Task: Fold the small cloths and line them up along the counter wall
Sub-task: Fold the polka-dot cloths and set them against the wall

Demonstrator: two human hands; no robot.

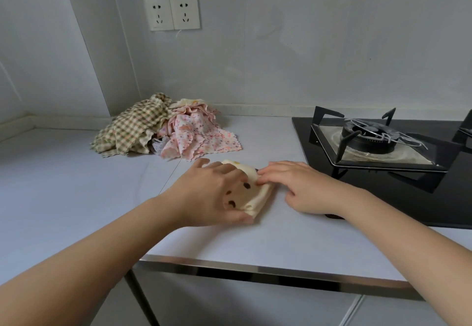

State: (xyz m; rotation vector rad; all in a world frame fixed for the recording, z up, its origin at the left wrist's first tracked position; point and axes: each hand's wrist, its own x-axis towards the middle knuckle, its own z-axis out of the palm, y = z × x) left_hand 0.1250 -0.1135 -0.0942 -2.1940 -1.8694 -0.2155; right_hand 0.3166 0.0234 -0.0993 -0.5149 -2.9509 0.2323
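A small cream cloth [255,193] with dark brown spots lies folded into a compact packet on the white counter [76,185]. My left hand [207,193] wraps its left side, thumb under the near corner and fingers over the top. My right hand [301,185] rests flat on the counter at the packet's right edge, fingertips pinching the upper fold. Behind them, near the wall, sits a heap of unfolded cloths: a green-and-cream checked cloth [130,129] on the left and a pink floral cloth [199,134] on the right.
A black gas hob [383,187] with a burner and pan support [373,139] fills the counter's right side, close to my right hand. Two wall sockets [171,13] are above the heap. The counter's metal front edge [255,269] runs below my arms.
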